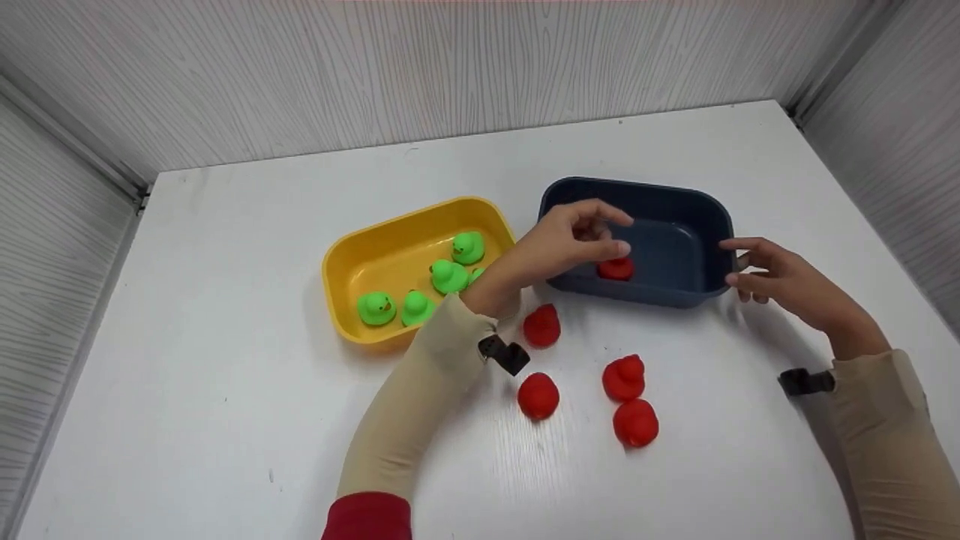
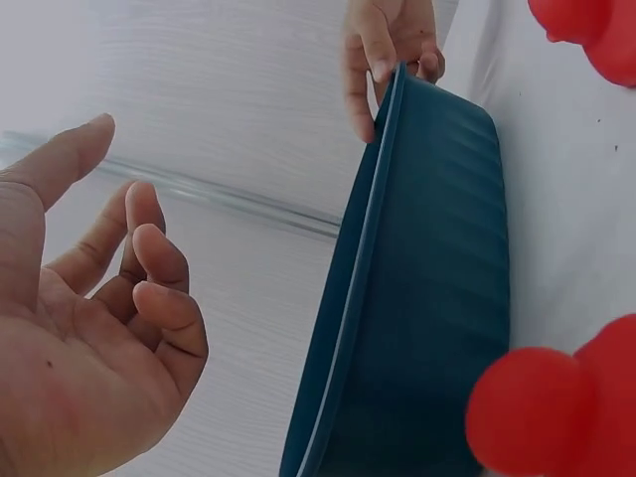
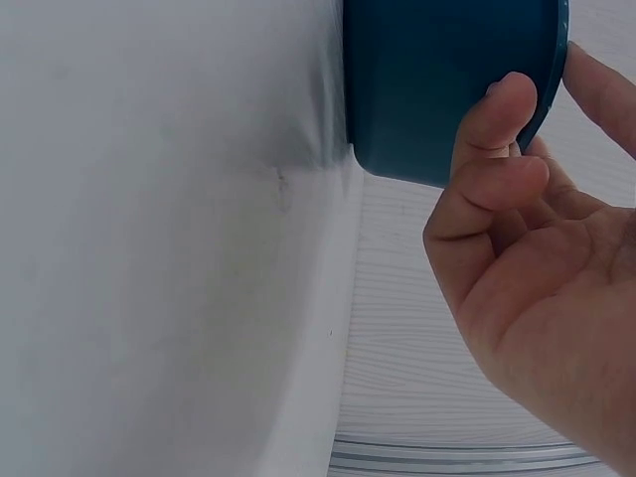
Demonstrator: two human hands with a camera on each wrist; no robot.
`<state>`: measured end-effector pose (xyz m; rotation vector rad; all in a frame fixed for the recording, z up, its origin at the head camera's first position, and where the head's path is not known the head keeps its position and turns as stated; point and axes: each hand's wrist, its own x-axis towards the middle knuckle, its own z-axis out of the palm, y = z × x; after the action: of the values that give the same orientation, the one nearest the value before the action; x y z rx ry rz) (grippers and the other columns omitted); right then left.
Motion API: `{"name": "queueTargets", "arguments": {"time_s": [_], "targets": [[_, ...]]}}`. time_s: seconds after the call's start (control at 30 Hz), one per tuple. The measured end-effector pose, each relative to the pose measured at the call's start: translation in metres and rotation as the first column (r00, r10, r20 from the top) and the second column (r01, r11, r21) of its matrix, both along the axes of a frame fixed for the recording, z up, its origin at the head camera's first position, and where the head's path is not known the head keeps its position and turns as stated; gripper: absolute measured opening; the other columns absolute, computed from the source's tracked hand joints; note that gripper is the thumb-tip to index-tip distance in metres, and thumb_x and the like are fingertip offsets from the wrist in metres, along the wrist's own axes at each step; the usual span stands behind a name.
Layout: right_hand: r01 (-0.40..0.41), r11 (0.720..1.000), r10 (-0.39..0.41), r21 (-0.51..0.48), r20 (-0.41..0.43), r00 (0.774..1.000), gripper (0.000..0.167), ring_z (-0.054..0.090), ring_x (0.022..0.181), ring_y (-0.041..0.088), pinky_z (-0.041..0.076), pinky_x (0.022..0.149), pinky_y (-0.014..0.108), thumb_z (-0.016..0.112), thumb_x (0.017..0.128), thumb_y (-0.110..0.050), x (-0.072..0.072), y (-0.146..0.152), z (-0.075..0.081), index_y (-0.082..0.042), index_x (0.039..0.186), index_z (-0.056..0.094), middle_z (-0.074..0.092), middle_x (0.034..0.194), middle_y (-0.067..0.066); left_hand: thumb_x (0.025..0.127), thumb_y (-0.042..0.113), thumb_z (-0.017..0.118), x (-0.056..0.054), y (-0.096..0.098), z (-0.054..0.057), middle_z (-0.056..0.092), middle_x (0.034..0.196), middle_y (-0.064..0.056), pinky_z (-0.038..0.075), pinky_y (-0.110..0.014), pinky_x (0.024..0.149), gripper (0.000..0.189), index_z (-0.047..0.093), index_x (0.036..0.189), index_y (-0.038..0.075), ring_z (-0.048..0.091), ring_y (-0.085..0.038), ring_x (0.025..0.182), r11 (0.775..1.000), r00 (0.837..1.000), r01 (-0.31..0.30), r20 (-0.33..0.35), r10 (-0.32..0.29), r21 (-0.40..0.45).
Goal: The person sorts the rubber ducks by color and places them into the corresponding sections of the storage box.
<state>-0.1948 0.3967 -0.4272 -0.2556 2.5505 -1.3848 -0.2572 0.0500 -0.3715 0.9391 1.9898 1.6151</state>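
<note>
My left hand hovers over the left part of the dark blue bin, thumb and index finger parted, nothing between them. A red rubber duck lies in that bin just below the fingertips. At the bin's right end, my right hand touches the rim with thumb and index fingertips spread apart along it; the other fingers curl loosely outside the wall. Several more red ducks lie on the table in front, among them one red duck by the left wrist and another nearest me.
Left of the blue bin stands a yellow bin with several green rubber ducks in it; my left forearm crosses its right corner. Both bins stand on a white table. Pale wood-grain panels close off the back and sides.
</note>
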Motion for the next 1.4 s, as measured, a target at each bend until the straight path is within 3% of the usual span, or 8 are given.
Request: {"name": "queueTargets", "arguments": {"time_s": [0.33,0.43,0.57,0.77,0.97,1.17,1.27,1.4], "targets": [[-0.039,0.998,0.037,-0.054,-0.027,0.999,0.046,0.046,0.063,0.009,0.039,0.059,0.029,0.055,0.098,-0.012,0.001,0.001,0.0,-0.006,0.141,0.04,0.05,0.089,-0.004,0.088,0.017,0.07,0.017,-0.032,-0.004,0.054,0.086,0.002,0.038,-0.02,0.066,0.035,0.061,0.12,0.007,0.047,-0.011,0.076,1.0,1.0,0.0,0.012,0.0,-0.018],[-0.047,0.996,0.045,-0.069,-0.026,0.999,0.046,0.045,0.063,0.008,0.038,0.058,0.029,0.054,0.098,-0.011,-0.001,0.0,-0.001,-0.005,0.141,0.04,0.049,0.088,-0.007,0.087,0.016,0.07,0.021,-0.045,-0.01,0.054,0.086,0.001,0.038,-0.021,0.067,0.034,0.062,0.119,0.006,0.047,-0.012,0.076,1.0,1.0,-0.018,0.015,0.018,-0.016],[-0.038,0.996,0.037,-0.079,-0.012,0.999,0.046,0.044,0.062,0.008,0.037,0.058,0.031,0.055,0.098,-0.012,-0.001,0.0,-0.002,-0.007,0.141,0.041,0.049,0.088,-0.007,0.087,0.015,0.071,0.023,-0.058,-0.023,0.056,0.083,0.002,0.04,-0.022,0.07,0.035,0.063,0.118,0.003,0.049,-0.012,0.077,0.998,0.999,-0.016,-0.035,0.014,-0.061],[-0.031,0.996,0.03,-0.086,-0.007,1.0,0.046,0.043,0.062,0.008,0.037,0.058,0.031,0.055,0.098,-0.013,-0.001,0.0,-0.001,-0.009,0.141,0.041,0.049,0.088,-0.007,0.085,0.016,0.073,0.027,-0.067,-0.033,0.056,0.079,0.004,0.041,-0.02,0.07,0.036,0.063,0.117,0.0,0.05,-0.01,0.075,0.993,0.998,0.003,-0.066,-0.011,-0.115],[-0.039,0.994,0.038,-0.099,-0.013,0.999,0.045,0.042,0.061,0.01,0.036,0.057,0.03,0.055,0.098,-0.01,-0.001,0.0,-0.002,-0.01,0.141,0.042,0.048,0.088,-0.007,0.084,0.018,0.074,0.033,-0.072,-0.032,0.055,0.078,0.004,0.042,-0.021,0.07,0.036,0.064,0.116,0.006,0.051,-0.01,0.075,0.987,0.998,-0.006,-0.064,-0.004,-0.16],[-0.045,0.994,0.045,-0.099,-0.01,0.999,0.047,0.042,0.059,0.008,0.037,0.055,0.028,0.055,0.098,-0.013,-0.002,0.0,0.0,-0.01,0.142,0.041,0.048,0.09,-0.004,0.083,0.026,0.075,0.044,-0.075,-0.031,0.056,0.077,0.002,0.042,-0.022,0.066,0.04,0.063,0.118,0.011,0.052,-0.012,0.073,0.96,0.997,-0.052,-0.067,0.035,-0.277],[-0.049,0.993,0.048,-0.11,-0.009,0.999,0.046,0.044,0.06,0.008,0.037,0.053,0.028,0.054,0.098,-0.011,-0.002,-0.001,0.001,-0.012,0.142,0.041,0.048,0.09,-0.005,0.083,0.029,0.075,0.05,-0.076,-0.033,0.057,0.074,0.002,0.043,-0.021,0.059,0.04,0.063,0.118,0.014,0.052,-0.012,0.063,0.934,0.995,-0.098,-0.054,0.085,-0.345],[-0.048,0.993,0.048,-0.105,-0.004,0.999,0.047,0.047,0.061,0.009,0.038,0.051,0.029,0.053,0.098,-0.01,0.0,-0.001,0.001,-0.012,0.143,0.04,0.05,0.09,-0.004,0.084,0.032,0.074,0.056,-0.075,-0.035,0.06,0.066,0.001,0.042,-0.023,0.047,0.039,0.061,0.118,0.019,0.049,-0.015,0.047,0.909,0.99,-0.124,0.015,0.142,-0.398]]}}
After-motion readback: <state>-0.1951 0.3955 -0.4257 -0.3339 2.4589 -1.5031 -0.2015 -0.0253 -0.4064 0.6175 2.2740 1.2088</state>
